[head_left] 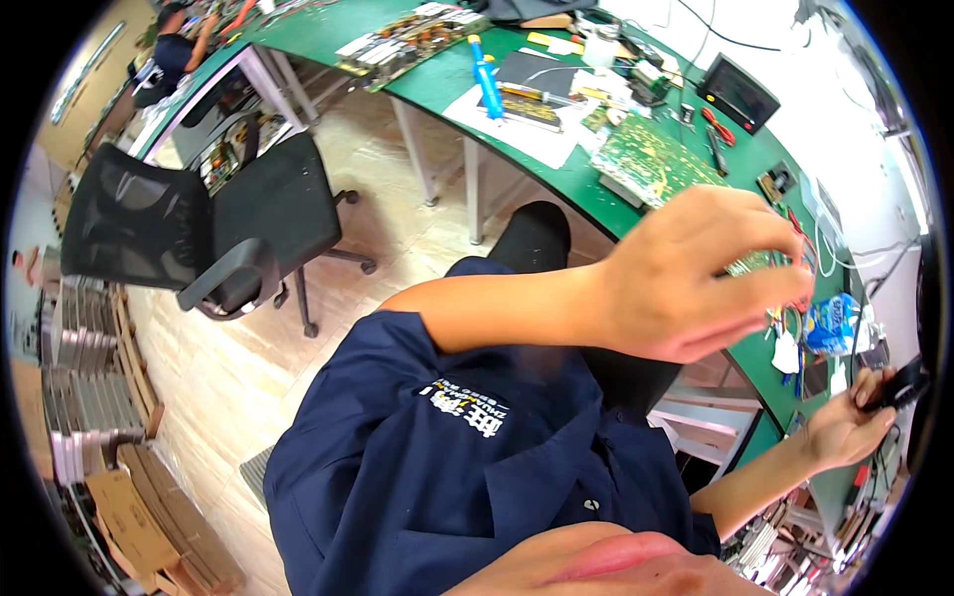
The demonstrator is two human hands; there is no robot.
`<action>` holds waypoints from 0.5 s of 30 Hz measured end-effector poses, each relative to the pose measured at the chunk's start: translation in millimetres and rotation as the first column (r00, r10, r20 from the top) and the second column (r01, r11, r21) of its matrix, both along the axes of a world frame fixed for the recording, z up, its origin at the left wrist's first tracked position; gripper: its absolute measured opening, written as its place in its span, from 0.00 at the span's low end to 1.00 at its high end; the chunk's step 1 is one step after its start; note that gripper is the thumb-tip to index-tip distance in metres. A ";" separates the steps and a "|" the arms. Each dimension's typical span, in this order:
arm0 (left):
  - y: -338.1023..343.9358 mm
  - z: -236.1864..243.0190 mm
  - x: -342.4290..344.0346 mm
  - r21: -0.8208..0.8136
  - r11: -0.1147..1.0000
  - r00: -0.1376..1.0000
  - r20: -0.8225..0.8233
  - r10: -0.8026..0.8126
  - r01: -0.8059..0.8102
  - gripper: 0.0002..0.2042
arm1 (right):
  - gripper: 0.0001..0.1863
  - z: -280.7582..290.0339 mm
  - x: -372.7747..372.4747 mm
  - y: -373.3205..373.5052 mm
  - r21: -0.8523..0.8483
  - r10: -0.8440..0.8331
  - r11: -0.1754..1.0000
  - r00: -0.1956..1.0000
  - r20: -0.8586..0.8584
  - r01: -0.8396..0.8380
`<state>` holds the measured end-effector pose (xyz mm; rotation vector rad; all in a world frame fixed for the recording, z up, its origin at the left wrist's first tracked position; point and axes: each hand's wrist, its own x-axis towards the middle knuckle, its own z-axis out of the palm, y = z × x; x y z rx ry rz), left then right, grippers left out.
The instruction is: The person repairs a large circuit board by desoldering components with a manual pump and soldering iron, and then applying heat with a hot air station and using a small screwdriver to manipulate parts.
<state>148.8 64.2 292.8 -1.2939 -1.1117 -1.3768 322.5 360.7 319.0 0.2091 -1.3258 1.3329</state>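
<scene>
My left hand (696,278) reaches across my body to the right, its fingers pinched together on thin coloured wires (798,298) at the edge of the green workbench (437,84). A green circuit board (651,159) lies just beyond it on the bench. My right hand (845,422) is lower right, closed on a small black object (899,382) whose kind I cannot tell. My navy shirt (467,457) fills the lower middle.
A black office chair (199,219) stands at left on the tiled floor. The bench carries a blue bottle (487,74), a black box-shaped device (737,91), red pliers (717,124) and a blue-white packet (830,323). Stacked boards (79,368) and cardboard boxes (139,517) line the left. Another person (179,45) sits far back.
</scene>
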 end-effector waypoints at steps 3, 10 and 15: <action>17.7 18.3 17.8 0.139 0.986 0.989 -0.109 0.104 -0.088 0.15 | 0.19 -10.1 7.5 -3.6 0.087 -0.045 0.995 0.997 0.063 0.039; 65.9 49.4 53.1 0.303 0.952 0.957 -0.265 0.121 -0.037 0.10 | 0.24 -50.6 30.6 26.8 0.401 -0.525 0.823 0.809 0.264 0.403; 61.1 36.3 48.8 0.173 0.966 0.952 -0.204 0.227 -0.193 0.12 | 0.24 -50.7 30.0 -9.5 0.461 -0.438 0.826 0.884 0.161 0.325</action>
